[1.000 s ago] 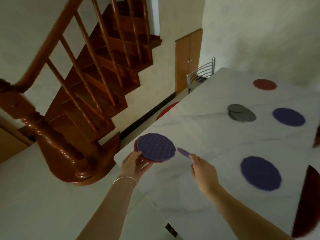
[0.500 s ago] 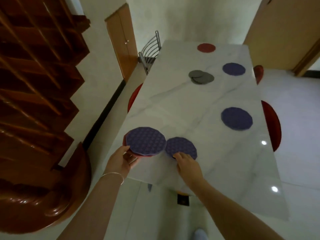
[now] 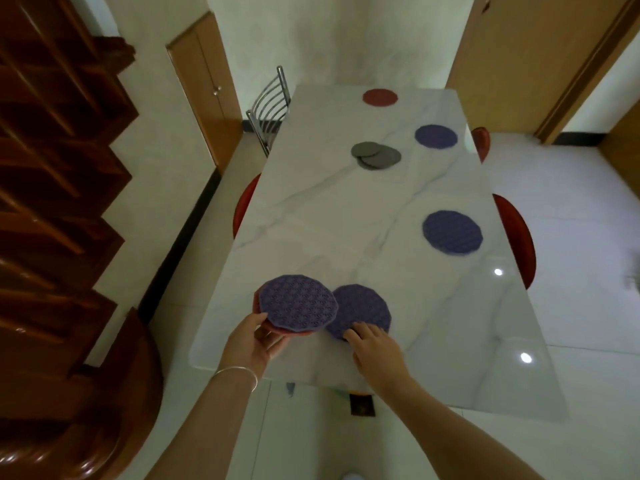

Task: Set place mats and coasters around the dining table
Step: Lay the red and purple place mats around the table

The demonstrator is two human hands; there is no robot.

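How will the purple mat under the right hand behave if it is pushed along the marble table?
The purple mat lies flat, so it should slide rather than roll. The table looks glossy, so probably little grip. It looks thin, so likely light.

a white marble-look table carries three purple mats, a red mat at the far end, and overlapping grey coasters near the middle.

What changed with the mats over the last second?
The right hand brought the purple mat it was carrying down flat onto the near end of the table, fingers resting on its edge. The left hand kept holding the stack of mats. The other mats and grey coasters stayed put.
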